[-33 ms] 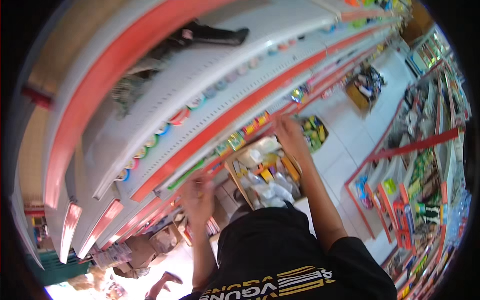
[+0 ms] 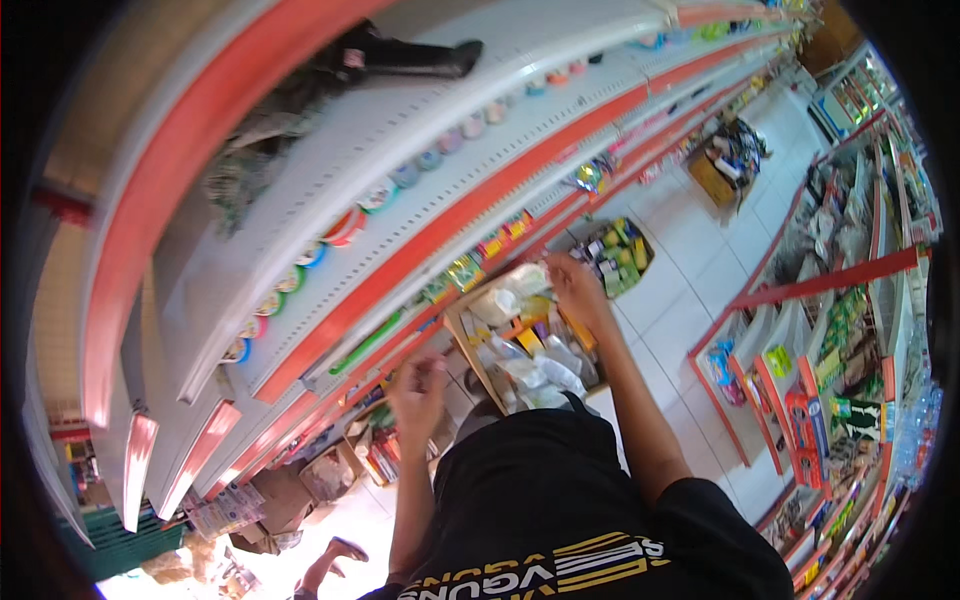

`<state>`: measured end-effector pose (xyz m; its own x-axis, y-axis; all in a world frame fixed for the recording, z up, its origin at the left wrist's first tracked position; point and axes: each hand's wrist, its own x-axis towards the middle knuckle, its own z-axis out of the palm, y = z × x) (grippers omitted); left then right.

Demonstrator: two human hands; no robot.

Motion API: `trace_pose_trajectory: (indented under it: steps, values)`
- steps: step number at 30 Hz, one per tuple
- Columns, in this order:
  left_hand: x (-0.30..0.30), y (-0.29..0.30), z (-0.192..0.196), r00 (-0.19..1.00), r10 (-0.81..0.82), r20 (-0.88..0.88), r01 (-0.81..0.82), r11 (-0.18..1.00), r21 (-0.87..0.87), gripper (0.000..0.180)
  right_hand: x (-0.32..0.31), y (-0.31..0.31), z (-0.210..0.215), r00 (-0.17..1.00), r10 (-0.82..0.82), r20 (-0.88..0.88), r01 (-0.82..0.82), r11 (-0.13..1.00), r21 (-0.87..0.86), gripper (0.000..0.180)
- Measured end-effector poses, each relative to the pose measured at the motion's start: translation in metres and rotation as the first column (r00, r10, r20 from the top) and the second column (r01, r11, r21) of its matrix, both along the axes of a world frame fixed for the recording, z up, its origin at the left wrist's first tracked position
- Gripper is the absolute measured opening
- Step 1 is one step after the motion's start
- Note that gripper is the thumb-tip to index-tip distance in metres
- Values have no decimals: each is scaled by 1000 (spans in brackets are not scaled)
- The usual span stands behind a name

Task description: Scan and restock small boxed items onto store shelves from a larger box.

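Note:
My left hand [image 2: 418, 388] hovers beside the lower shelves, its fingers loosely bent and apart, with nothing visible in them. Over the far right part of an open cardboard box [image 2: 472, 352] is my right hand [image 2: 578, 282]. Its fingers are partly curled but not closed, and I see nothing held. The box stands on the floor in front of my body. Inside it lie clear plastic bags [image 2: 545, 375], a whitish pack [image 2: 495, 305] and several yellow and orange packets [image 2: 530, 342].
A long shelf unit with red edge strips [image 2: 420, 285] runs along my left, bearing round colourful tubs [image 2: 345, 228]. Beyond the box sits a carton of green and yellow packs [image 2: 622, 258]; another filled carton [image 2: 730, 170] lies farther off. Stocked shelves [image 2: 800, 400] stand at right.
My right hand has come slightly nearer, toward the box. The left hand has shifted a little to the right and appears sharper. The shelves sit slightly more to the left in view.

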<state>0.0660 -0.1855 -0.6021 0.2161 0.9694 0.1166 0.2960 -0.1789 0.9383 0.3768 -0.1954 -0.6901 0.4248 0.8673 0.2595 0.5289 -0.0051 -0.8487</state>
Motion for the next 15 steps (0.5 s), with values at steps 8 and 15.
trace_pose_trajectory:
  steps: [8,15]
  values:
    - [-29,-104,-240,708,-605,-364,449,783,-430,28,-91,-230,-191,933,-143,-330,-127,727,-675,39]
    - [29,-122,-303,906,-388,-168,82,550,-831,70,-39,-180,-261,891,-452,44,427,800,-421,60]
